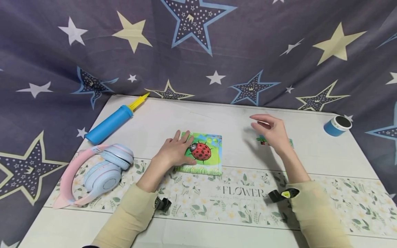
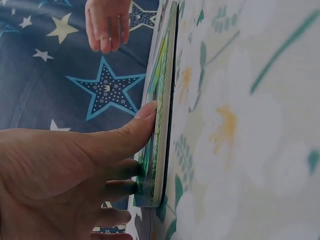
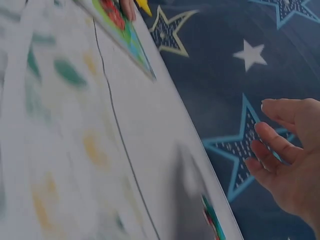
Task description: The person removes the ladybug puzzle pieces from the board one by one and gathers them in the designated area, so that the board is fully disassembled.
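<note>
A square picture board (image 1: 203, 165) with a red ladybug on green lies on the table, its pale thick edge showing in the left wrist view. My left hand (image 1: 174, 153) rests on the board's left side, fingers spread, the thumb (image 2: 125, 137) on the near edge. My right hand (image 1: 273, 132) is raised above the table to the right of the board, fingers loosely bent and holding nothing. Beneath it lies a small flat colourful piece (image 1: 291, 143), green and red, partly hidden by the hand in the head view.
Pink and blue headphones (image 1: 107, 179) lie at the left, with a blue and yellow hand pump (image 1: 110, 125) behind them. A blue jar (image 1: 337, 125) with a dark top stands at the far right. A starry cloth (image 1: 173, 69) hangs behind the white table (image 1: 235, 119).
</note>
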The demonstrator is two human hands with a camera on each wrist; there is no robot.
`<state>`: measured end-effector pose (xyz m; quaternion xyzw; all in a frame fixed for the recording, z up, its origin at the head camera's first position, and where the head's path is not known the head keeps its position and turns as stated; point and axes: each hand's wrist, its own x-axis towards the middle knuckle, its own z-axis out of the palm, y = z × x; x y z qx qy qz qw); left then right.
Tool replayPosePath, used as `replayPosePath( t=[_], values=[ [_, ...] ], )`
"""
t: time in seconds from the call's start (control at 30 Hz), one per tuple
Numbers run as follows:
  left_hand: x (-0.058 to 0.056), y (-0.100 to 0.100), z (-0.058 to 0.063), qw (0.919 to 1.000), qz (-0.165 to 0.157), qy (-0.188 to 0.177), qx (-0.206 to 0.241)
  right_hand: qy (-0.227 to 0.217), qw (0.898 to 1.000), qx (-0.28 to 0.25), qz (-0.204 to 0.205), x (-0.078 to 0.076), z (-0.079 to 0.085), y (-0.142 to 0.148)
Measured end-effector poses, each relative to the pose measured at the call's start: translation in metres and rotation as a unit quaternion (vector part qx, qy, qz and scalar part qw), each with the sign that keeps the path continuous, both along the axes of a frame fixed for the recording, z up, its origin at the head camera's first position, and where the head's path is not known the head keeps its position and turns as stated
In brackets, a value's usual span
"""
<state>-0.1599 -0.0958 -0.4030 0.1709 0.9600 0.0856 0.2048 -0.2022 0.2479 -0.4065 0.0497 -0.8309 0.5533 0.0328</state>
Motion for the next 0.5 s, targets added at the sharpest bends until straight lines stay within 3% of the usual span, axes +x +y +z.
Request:
replayPosePath(
  t=[0.5],
  values=[
    [-0.003, -0.001, -0.001, 0.9999, -0.009, -0.011, 0.007, -0.002, 0.997, -0.026, 0.073, -0.008, -0.004, -0.076]
  ],
)
